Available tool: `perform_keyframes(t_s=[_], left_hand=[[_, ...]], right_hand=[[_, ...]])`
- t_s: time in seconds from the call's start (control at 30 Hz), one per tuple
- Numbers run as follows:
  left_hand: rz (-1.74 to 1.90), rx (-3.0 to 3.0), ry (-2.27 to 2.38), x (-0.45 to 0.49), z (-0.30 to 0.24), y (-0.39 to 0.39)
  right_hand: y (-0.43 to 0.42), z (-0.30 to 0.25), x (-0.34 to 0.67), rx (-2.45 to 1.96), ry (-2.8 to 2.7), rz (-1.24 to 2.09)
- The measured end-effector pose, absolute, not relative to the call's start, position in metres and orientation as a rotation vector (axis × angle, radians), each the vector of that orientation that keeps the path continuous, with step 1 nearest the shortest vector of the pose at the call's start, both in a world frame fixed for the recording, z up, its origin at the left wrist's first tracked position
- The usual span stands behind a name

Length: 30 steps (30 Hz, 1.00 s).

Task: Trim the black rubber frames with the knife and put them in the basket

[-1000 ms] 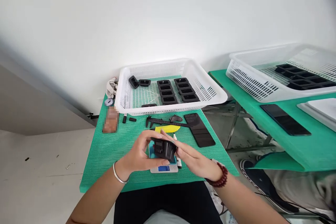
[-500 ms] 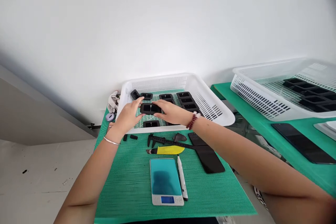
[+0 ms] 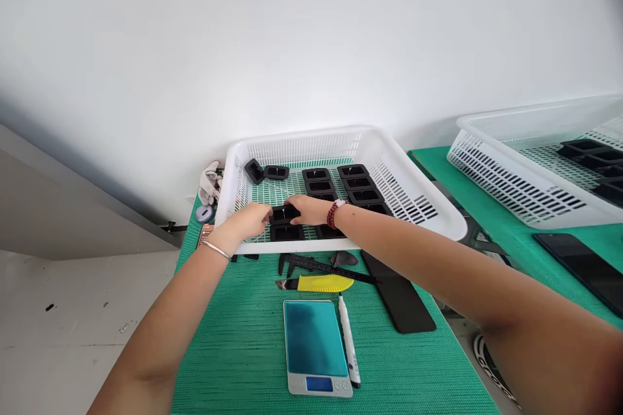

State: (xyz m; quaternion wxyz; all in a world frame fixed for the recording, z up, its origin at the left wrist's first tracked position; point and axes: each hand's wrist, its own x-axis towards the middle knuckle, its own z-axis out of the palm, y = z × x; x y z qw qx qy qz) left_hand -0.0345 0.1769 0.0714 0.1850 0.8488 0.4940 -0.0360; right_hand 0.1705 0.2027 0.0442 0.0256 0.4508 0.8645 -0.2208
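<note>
Both my hands reach into the white plastic basket (image 3: 438, 224) at the back of the green table. My left hand (image 3: 248, 220) and my right hand (image 3: 307, 209) pinch the two ends of a small black rectangular tray (image 3: 284, 213), low on the basket floor. It sits right behind another black tray (image 3: 286, 233) by the front wall. Several more black trays (image 3: 357, 185) lie in rows in the basket. A silver bangle is on my left wrist and a red bead bracelet on my right.
On the green mat lie a small scale with a teal top (image 3: 314, 345), a white pen (image 3: 349, 349), a yellow-handled knife (image 3: 318, 283), a black caliper (image 3: 316, 265) and a black phone (image 3: 402, 298). A second white basket (image 3: 516, 188) with black trays stands on the table at right.
My hands carried the black tray from over the scale up into the basket, then lowered it to the floor behind the front tray. The camera view tipped upward.
</note>
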Motion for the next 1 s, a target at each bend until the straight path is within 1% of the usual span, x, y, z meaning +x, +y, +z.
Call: perform_keyframes(t_s=[0.27,0.53,0.67,0.77,0.9,1.0], left_hand=[[-0.203,2.337,1.358,-0.036,0.068,0.18],[-0.26,2.327,1.512,-0.037,0.075,0.184],[-0.285,2.322,1.56,-0.037,0.074,0.185],[-0.296,2.32,1.571,-0.039,0.075,0.19],[-0.298,2.347,1.607,-0.033,0.082,0.218],[-0.269,2.392,1.664,-0.019,0.088,0.247]], right_hand=[[0.199,0.052,0.171,1.419,2.518,-0.665],[0.202,0.054,0.17,1.421,2.566,-0.532],[0.211,0.054,0.17,1.415,2.602,-0.405],[0.222,0.059,0.166,1.442,2.649,-0.248],[0.244,0.064,0.155,1.5,2.643,-0.046],[0.261,0.063,0.146,1.519,2.611,0.036]])
